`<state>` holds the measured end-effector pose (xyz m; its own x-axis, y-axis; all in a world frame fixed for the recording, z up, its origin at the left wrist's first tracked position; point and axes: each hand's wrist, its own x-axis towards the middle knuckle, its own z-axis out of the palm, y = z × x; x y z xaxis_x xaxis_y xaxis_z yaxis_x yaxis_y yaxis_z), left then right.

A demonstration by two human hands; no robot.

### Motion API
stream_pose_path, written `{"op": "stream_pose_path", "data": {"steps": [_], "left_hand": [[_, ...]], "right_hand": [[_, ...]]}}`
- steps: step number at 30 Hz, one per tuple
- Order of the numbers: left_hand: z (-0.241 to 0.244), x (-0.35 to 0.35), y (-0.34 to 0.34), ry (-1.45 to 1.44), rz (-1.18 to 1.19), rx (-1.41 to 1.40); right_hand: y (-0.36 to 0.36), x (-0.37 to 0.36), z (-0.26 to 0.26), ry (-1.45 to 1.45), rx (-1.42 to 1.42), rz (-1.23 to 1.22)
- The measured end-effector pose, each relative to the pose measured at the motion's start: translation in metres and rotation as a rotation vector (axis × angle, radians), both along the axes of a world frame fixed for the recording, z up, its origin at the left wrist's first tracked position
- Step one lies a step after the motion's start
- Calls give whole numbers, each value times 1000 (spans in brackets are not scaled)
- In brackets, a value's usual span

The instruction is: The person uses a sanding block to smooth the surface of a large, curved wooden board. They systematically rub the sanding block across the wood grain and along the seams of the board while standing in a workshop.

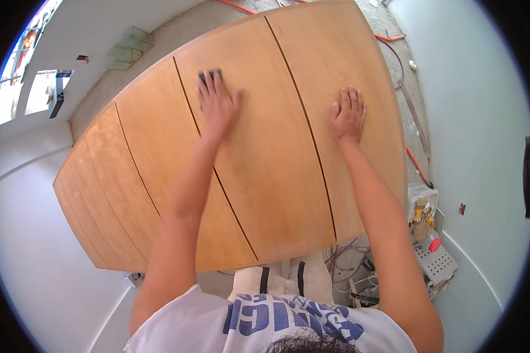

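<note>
A long wooden panel (pixel 265 185) with dark grooves running across it lies in front of me. My left hand (pixel 217 101) rests over a small dark block (pixel 210 77), pressing it flat on the panel between two grooves; the block shows past the fingertips, and its kind cannot be told. The hand is slightly blurred. My right hand (pixel 350 115) lies palm down on the panel, right of the rightmost groove, its fingers slightly apart and holding nothing.
Orange hose (pixel 391 38) and cables lie on the floor beyond the panel. Glass boxes (pixel 130 48) stand by the left wall. To the right are a clear plastic bin (pixel 427 194) of tools, a jar with a red lid (pixel 433 245) and a perforated grey box (pixel 437 262). Walls flank both sides.
</note>
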<state>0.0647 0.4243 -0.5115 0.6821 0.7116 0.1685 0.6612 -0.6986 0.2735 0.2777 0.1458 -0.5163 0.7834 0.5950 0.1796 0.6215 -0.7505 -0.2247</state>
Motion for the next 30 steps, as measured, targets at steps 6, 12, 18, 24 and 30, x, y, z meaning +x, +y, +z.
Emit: {"op": "stream_pose_path", "data": {"steps": [6,12,18,24,30], "left_hand": [[1,10,55,147,78,-72],[-3,23,109,152,306,-85],[15,155,72,179,92,-130],[7,138,89,133,226,-172],[55,205,60,214,7,-283]], "right_hand": [[1,0,-4,0,-54,7],[7,-8,-1,-5,-44,11],[11,-8,4,-6,-29,4],[4,-6,4,-20,-81,-8],[12,-8,4,-7,-21,1]]}}
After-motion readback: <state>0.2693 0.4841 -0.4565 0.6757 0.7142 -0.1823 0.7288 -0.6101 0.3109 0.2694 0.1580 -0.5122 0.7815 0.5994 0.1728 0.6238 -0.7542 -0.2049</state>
